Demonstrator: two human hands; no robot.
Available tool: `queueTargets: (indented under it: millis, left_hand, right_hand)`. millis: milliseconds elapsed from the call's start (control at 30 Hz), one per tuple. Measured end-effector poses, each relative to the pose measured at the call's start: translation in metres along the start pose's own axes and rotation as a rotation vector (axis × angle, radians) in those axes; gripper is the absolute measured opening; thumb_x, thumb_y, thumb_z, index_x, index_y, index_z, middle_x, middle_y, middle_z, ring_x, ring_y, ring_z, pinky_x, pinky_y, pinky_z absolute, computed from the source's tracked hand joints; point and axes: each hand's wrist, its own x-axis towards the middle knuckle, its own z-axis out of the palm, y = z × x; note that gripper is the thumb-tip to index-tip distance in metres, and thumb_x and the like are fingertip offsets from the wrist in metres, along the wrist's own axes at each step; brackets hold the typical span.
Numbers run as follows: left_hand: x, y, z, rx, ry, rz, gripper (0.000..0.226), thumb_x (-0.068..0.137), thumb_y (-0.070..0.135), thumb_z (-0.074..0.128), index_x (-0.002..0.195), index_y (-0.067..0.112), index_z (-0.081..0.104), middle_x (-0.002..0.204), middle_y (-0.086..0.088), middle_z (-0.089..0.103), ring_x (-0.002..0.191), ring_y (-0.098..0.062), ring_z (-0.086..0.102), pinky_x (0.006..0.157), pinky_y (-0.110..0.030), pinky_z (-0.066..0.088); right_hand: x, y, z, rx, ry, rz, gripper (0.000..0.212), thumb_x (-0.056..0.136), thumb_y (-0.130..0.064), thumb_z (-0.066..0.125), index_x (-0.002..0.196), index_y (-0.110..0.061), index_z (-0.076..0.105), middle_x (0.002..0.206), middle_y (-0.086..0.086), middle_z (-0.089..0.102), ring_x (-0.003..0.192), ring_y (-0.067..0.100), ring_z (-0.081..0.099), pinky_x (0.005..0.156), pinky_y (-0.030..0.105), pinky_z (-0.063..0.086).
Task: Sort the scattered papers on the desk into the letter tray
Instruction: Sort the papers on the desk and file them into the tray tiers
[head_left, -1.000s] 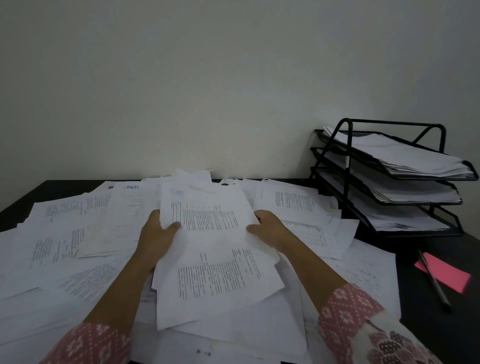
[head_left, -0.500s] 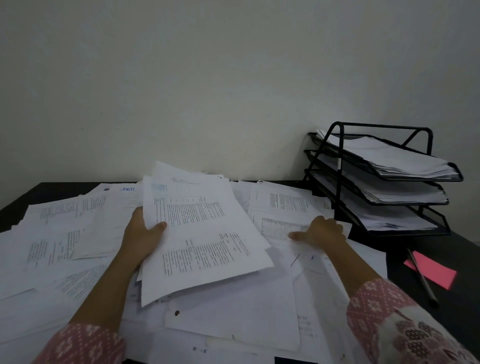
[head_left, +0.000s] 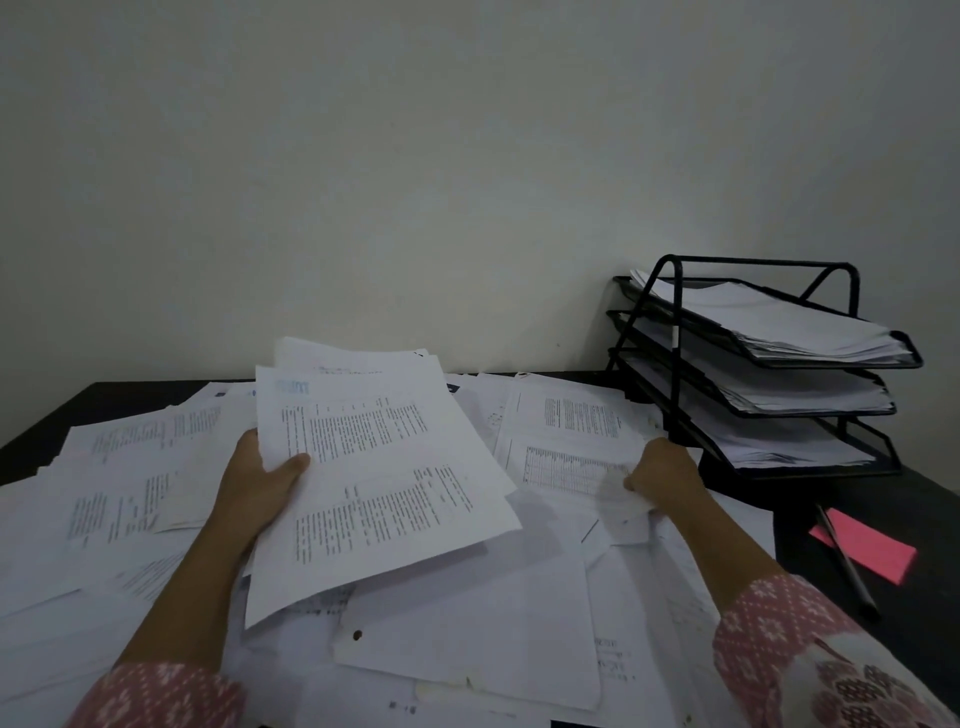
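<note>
White paper covers nearly all of what your head camera takes in: scattered papers (head_left: 109, 519) overlap across the dark desk (head_left: 98, 397), from the left edge to the foot of the letter tray (head_left: 677, 332).

Your left hand (head_left: 260, 483) grasps a bundle of printed sheets (head_left: 384, 483) by its left edge, with the thumb lying on top of the front page and the fingers hidden underneath. The bundle is lifted off the pile and tilted, its far end higher than its near end, and it casts a shadow on the pages below.

Your right hand (head_left: 660, 475) is clenched on the near right corner of a table-printed sheet (head_left: 571, 465), which lies on the pile just left of the tray. The paper wrinkles where your fingers curl into it.

The black wire tray stands at the right rear of the desk, against the pale wall (head_left: 467, 156). It has three tiers, and each already holds a stack of paper.

In front of the tray, on bare desk, a pink note (head_left: 878, 553) lies flat with a dark pen (head_left: 854, 577) resting across it. Both are well apart from your right hand. Patterned pink sleeves (head_left: 156, 696) cover both forearms at the bottom of the view.
</note>
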Motion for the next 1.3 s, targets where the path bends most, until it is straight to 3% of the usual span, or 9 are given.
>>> queueTargets:
  millis: [67,200,400,567,733,933,1067,1167,1300]
  left_hand:
    - [0.002,-0.001,-0.002,0.000,0.007,-0.002,0.050,0.091,0.011,0.058,0.136,0.001,0.037,0.137,-0.019,0.045,0.124,-0.035,0.044,0.099,-0.044,0.037]
    - [0.003,-0.003,-0.005,-0.003,0.012,-0.003,0.051,0.091,0.013,0.058,0.136,0.002,0.037,0.137,-0.019,0.045,0.123,-0.035,0.045,0.099,-0.047,0.038]
    - [0.005,-0.004,-0.010,-0.050,0.029,-0.005,0.048,0.092,0.014,0.058,0.135,0.005,0.040,0.135,-0.018,0.048,0.119,-0.035,0.049,0.093,-0.046,0.041]
    - [0.000,-0.005,-0.008,-0.004,0.018,0.007,0.049,0.091,0.014,0.059,0.135,0.004,0.039,0.134,-0.020,0.048,0.119,-0.037,0.048,0.094,-0.048,0.041]
    - [-0.002,-0.006,-0.004,0.020,-0.008,0.031,0.051,0.091,0.014,0.059,0.136,0.003,0.038,0.137,-0.019,0.046,0.123,-0.036,0.045,0.099,-0.047,0.038]
    - [-0.004,-0.006,0.002,0.035,-0.029,0.055,0.053,0.090,0.012,0.059,0.137,0.001,0.036,0.138,-0.020,0.044,0.125,-0.036,0.043,0.100,-0.044,0.036]
    - [-0.005,-0.007,0.005,0.006,-0.056,0.064,0.051,0.090,0.011,0.060,0.136,0.002,0.038,0.136,-0.018,0.047,0.123,-0.034,0.045,0.097,-0.040,0.037]
    - [-0.008,-0.006,0.013,-0.029,-0.089,0.071,0.049,0.091,0.011,0.059,0.135,0.005,0.040,0.135,-0.015,0.049,0.120,-0.031,0.048,0.092,-0.035,0.038]
    - [-0.014,-0.002,0.030,-0.096,-0.107,0.075,0.043,0.092,0.010,0.057,0.132,0.006,0.043,0.132,-0.012,0.051,0.117,-0.026,0.049,0.091,-0.031,0.038]
  right_hand:
    - [-0.004,0.000,-0.006,-0.044,-0.031,-0.007,0.029,0.087,-0.009,0.060,0.064,-0.010,0.042,0.071,0.003,0.049,0.079,0.022,0.056,0.045,0.020,0.033]
    - [-0.008,-0.006,-0.015,-0.001,-0.054,-0.032,0.010,0.091,-0.011,0.053,0.092,-0.001,0.055,0.111,0.017,0.057,0.092,0.024,0.055,0.059,0.022,0.041]
    - [-0.042,-0.028,-0.029,0.578,-0.433,0.045,0.010,0.087,-0.002,0.064,0.091,0.004,0.057,0.074,0.011,0.055,0.058,0.018,0.053,0.041,0.021,0.048]
    - [-0.064,-0.036,-0.021,0.320,-0.611,-0.029,0.039,0.079,-0.002,0.072,0.114,0.006,0.058,0.105,0.017,0.066,0.083,0.025,0.064,0.067,0.030,0.056]
    - [-0.076,-0.050,0.001,0.110,-0.411,-0.151,0.038,0.079,-0.033,0.074,0.074,-0.012,0.043,0.076,0.004,0.052,0.071,0.018,0.056,0.056,0.026,0.050]
    - [-0.076,-0.068,0.020,-0.090,-0.330,-0.164,0.051,0.070,-0.039,0.080,0.071,-0.013,0.035,0.078,0.004,0.046,0.102,0.026,0.060,0.084,0.031,0.052]
    - [-0.068,-0.065,0.024,0.138,-0.287,-0.120,0.032,0.081,-0.011,0.068,0.067,-0.010,0.039,0.066,0.001,0.039,0.058,0.012,0.043,0.046,0.018,0.032]
    - [-0.059,-0.059,0.025,0.506,-0.245,-0.114,0.008,0.085,0.001,0.056,0.089,-0.005,0.053,0.082,0.006,0.054,0.069,0.015,0.050,0.051,0.019,0.036]
    - [-0.053,-0.062,0.018,0.757,-0.292,-0.067,0.029,0.090,0.000,0.051,0.118,-0.006,0.055,0.116,0.011,0.059,0.099,0.024,0.054,0.080,0.029,0.045]
